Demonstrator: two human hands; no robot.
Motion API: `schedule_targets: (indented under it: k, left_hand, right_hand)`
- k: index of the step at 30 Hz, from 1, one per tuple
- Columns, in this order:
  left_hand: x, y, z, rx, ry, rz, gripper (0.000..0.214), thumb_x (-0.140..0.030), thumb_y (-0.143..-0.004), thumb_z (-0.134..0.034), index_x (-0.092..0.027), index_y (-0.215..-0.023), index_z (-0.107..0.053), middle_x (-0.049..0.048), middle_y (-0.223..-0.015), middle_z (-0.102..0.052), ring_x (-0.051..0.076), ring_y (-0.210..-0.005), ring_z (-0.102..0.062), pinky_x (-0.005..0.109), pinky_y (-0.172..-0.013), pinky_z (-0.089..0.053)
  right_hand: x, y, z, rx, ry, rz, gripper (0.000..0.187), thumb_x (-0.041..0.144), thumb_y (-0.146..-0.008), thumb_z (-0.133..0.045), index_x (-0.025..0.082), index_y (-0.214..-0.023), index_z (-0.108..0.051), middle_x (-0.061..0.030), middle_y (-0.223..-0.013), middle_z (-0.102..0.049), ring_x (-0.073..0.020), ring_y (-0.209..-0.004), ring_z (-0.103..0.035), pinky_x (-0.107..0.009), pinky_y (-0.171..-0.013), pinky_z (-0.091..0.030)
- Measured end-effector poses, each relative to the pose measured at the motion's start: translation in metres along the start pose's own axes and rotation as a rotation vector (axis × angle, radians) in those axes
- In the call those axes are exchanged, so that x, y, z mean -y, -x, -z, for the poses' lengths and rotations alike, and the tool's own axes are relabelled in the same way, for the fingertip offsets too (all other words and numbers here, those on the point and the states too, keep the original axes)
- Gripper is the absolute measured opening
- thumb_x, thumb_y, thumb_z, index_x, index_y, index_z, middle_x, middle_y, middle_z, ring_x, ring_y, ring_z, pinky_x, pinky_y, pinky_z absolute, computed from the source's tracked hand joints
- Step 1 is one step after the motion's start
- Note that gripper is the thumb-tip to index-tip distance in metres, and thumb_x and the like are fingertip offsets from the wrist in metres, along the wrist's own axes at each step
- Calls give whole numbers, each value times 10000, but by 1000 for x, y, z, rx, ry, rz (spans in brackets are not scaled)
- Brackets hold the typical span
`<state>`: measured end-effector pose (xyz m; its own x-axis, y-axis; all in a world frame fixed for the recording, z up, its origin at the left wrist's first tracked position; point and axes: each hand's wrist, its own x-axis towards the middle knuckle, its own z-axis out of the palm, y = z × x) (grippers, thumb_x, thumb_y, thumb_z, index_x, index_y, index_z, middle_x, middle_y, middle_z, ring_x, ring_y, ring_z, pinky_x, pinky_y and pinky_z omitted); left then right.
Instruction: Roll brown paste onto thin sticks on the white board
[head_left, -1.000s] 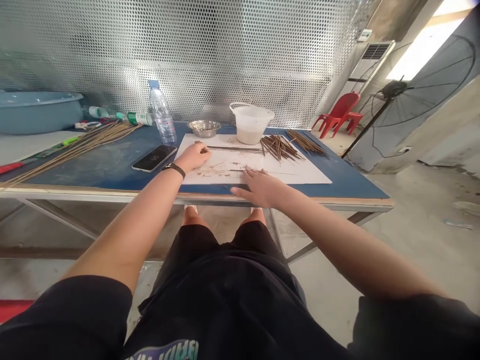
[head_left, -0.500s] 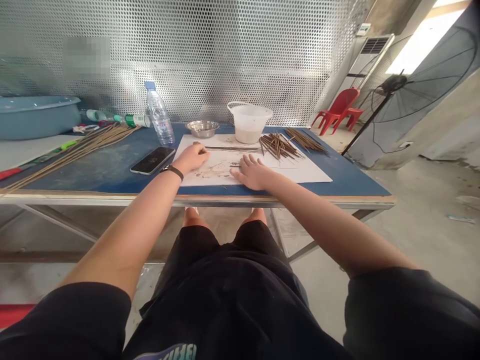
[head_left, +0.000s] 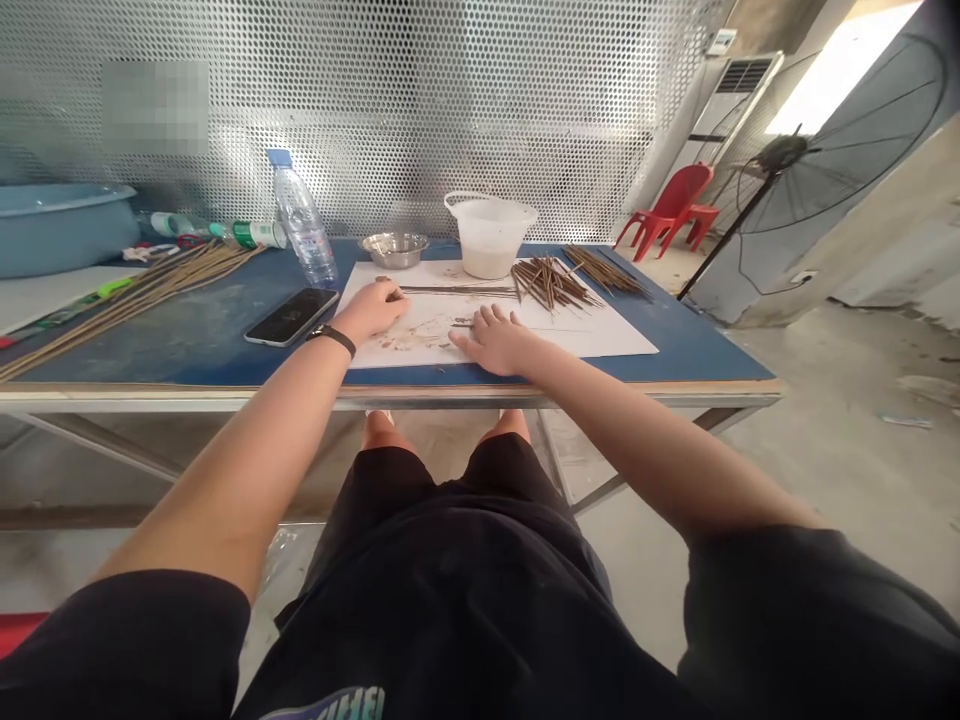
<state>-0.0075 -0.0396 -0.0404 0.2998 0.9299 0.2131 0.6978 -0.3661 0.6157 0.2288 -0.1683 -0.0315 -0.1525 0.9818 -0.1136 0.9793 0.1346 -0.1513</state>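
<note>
My right hand point(head_left: 496, 340) lies palm down on a white board point(head_left: 607, 338), fingers apart. A thin dark stick point(head_left: 461, 325) shows at its fingertips, partly under the hand. On the board's left side rests my left hand point(head_left: 375, 310), its fingers curled in; whatever they may hold is hidden. Just beyond it, several long thin dark sticks point(head_left: 457, 290) lie side by side across the board. Brown smears mark the board between the hands. A heap of short brown sticks point(head_left: 553, 284) is on the board to the right, beyond my right hand.
A white plastic bucket point(head_left: 491, 238) and a metal bowl point(head_left: 394, 250) stand at the back. Further left are a phone point(head_left: 291, 317), a water bottle point(head_left: 304, 225), long brown sticks point(head_left: 169, 275) and a blue basin point(head_left: 60, 230). More sticks point(head_left: 607, 270) lie at the back right.
The camera view has shifted slightly. Both hands stay at nearly the same spots on the board, with the right still flat and the left still curled.
</note>
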Motion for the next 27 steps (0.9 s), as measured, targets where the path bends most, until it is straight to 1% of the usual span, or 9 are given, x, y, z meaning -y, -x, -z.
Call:
schedule_targets:
  k: [3, 5, 10, 14, 17, 20, 23, 25, 27]
  left_hand:
    - [-2, 1, 1, -1, -22, -9, 214, -288, -935, -696, -235, -758, -587, 31, -731, -606, 207, -641, -528, 351, -620, -384]
    - [-3, 1, 2, 15, -33, -4, 218, -291, -938, -695, -234, -757, -590, 30, -714, -599, 203, -628, -526, 350, -610, -381]
    - [-3, 0, 1, 11, -31, -19, 193, -296, -912, -692, -235, -758, -593, 34, -722, -617, 208, -648, -550, 347, -625, -398]
    - [-2, -1, 0, -1, -51, -26, 185, -287, -906, -690, -233, -754, -600, 34, -719, -621, 215, -667, -559, 350, -638, -403]
    - [-4, 1, 0, -6, -44, -22, 201, -269, -916, -687, -229, -746, -588, 27, -721, -622, 199, -652, -546, 340, -629, -393]
    - [-10, 5, 2, -5, -32, -4, 203, -265, -928, -677, -230, -753, -582, 17, -713, -608, 193, -639, -534, 335, -627, -392]
    - [-15, 11, 6, 26, -47, 28, 203, -288, -946, -682, -231, -771, -596, 15, -711, -593, 198, -634, -529, 336, -615, -382]
    - [-17, 13, 8, 38, -59, 36, 210, -292, -958, -683, -228, -775, -603, 18, -719, -593, 197, -638, -528, 334, -613, -381]
    - [-16, 13, 8, 32, -57, 34, 219, -285, -970, -677, -226, -773, -599, 19, -724, -595, 193, -634, -524, 332, -609, -381]
  right_hand:
    - [-5, -17, 5, 23, 8, -14, 1048, 757, -1076, -98, 15, -1804, -228, -234, -1898, -139, -441, -1768, -39, -643, -1405, -136]
    - [-8, -15, 5, 28, 27, 8, 1036, 752, -1079, -106, 26, -1809, -220, -220, -1904, -122, -431, -1770, -26, -630, -1408, -139]
    - [-7, 29, -8, 2, 53, 111, 1212, 864, -1011, -19, -47, -1788, -205, -269, -1882, -149, -451, -1763, -100, -645, -1404, -179]
    - [-1, 54, -13, -3, 25, 123, 1249, 896, -999, -33, -62, -1788, -170, -271, -1884, -105, -456, -1762, -97, -642, -1407, -168]
    - [3, 43, -8, 2, 8, 69, 1164, 826, -1043, -34, -58, -1794, -136, -264, -1887, -117, -442, -1766, -86, -651, -1406, -157]
    - [4, 14, 1, 6, 24, -5, 1035, 710, -1100, -73, -54, -1791, -174, -264, -1886, -152, -424, -1768, -103, -648, -1405, -150]
    - [1, -11, 9, 30, 42, -37, 965, 668, -1120, -113, -9, -1802, -190, -249, -1894, -137, -410, -1770, -107, -621, -1404, -172]
    - [-3, -17, 9, 42, 44, -27, 965, 687, -1117, -126, 19, -1810, -191, -242, -1898, -112, -411, -1771, -84, -616, -1401, -186]
    - [-6, -11, 5, 24, 42, 7, 1005, 729, -1102, -116, 18, -1807, -198, -243, -1896, -113, -419, -1769, -70, -629, -1401, -183]
